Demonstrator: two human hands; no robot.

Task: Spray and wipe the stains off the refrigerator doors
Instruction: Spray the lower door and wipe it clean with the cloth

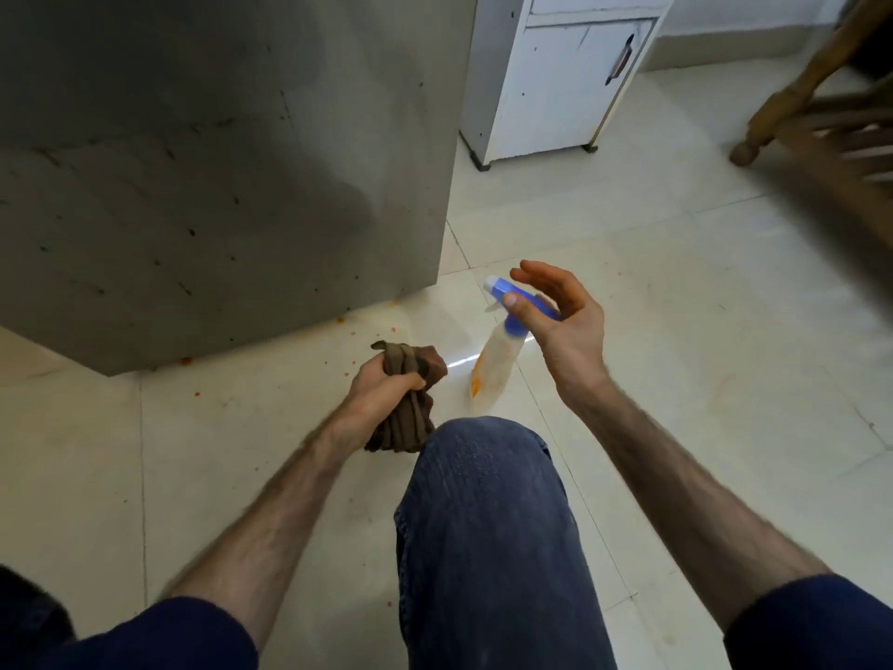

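Note:
The grey refrigerator door (217,162), dotted with dark specks and streaks, fills the upper left. My left hand (381,384) grips a bunched brown cloth (415,362) low in front of the door's bottom corner. A spray bottle (495,365) with a pale body, orange label and blue sprayer head stands on the floor just right of the cloth. My right hand (560,321) hovers at the sprayer head with its fingers spread and loose. The thumb lies against the blue top, and the fingers do not close round it.
A white cabinet (555,89) with a dark handle stands behind the refrigerator's right edge. A wooden chair leg (797,99) reaches in at the upper right. My knee in blue jeans (483,524) is below the hands. Orange crumbs (186,361) lie on the pale tiled floor.

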